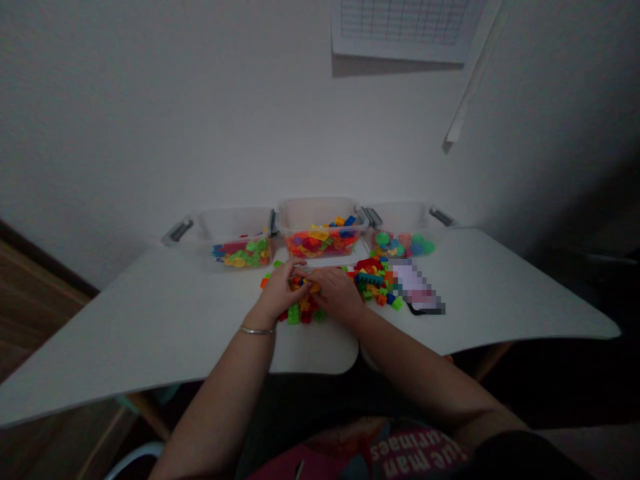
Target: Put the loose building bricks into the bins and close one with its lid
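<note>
My left hand point(283, 289), with a thin bracelet at its wrist, and my right hand point(342, 293) meet over a pile of coloured plastic building bricks on the table. Both have curled fingers closed around a small yellow-orange building brick point(315, 287) between the fingertips. Its exact shape is partly hidden by the fingers. Just below the hands lie green bricks point(293, 314) and red bricks point(306, 315). Right of my right hand, the pile continues with a long teal brick point(371, 279) and several yellow, orange, blue and green ones.
Three clear plastic bins stand along the wall: a left bin point(235, 223) and a middle bin point(320, 212) with coloured pieces, and a right bin point(400, 217) with rounder pieces. A blurred-out phone point(416, 287) lies right of the pile. The white table point(200, 333) has a curved front edge.
</note>
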Demonstrator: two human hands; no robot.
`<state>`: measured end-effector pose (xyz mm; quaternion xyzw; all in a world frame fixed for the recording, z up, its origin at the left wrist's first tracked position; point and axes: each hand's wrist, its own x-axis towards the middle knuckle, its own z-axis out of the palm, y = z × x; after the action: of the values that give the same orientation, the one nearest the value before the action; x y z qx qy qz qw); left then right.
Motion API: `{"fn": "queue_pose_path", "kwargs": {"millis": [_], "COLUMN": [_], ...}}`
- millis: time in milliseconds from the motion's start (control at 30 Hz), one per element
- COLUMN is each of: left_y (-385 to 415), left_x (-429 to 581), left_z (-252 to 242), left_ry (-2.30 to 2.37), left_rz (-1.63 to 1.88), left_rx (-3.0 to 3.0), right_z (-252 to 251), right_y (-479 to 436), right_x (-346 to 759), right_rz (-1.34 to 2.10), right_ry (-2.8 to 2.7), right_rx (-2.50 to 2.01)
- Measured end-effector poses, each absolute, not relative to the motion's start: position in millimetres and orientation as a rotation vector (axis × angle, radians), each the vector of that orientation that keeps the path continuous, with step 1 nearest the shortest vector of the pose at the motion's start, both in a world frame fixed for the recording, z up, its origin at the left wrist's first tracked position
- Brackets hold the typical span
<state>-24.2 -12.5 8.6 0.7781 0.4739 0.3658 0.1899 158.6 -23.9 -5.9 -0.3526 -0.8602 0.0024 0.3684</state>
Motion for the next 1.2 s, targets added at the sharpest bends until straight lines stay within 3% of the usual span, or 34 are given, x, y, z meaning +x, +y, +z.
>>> {"fn": "queue_pose_path", "kwargs": {"millis": [233,367,500,767,1000,1200], "left_y": [-10,-3,5,7,2,3], "left_x": [-27,-33,-37,-36,-35,-37], "left_z": [13,10,2,-11,-1,-3], "left_ry": [1.370,1.645,1.994,2.146,2.172,2.201], "left_rz": [1.038,1.117,0.969,0.713,0.570,0.685], "left_rx": [2.260,2.350,2.342,2.358,2.368,2.340], "right_z": [-8,-8,-6,0,30,60], "right_y": [-22,-18,-16,-16,13,43], "right_x": [160,163,165,168,195,214], "right_rz": [0.087,0.151,0.191,0.248,0.141,0.033], "right_ry": [-2.157,-2.066,-1.996,-1.831,-1.484,-1.441], "right_rx": [-1.003,-1.128,-1.171,-1.128,-0.978,-1.029]}}
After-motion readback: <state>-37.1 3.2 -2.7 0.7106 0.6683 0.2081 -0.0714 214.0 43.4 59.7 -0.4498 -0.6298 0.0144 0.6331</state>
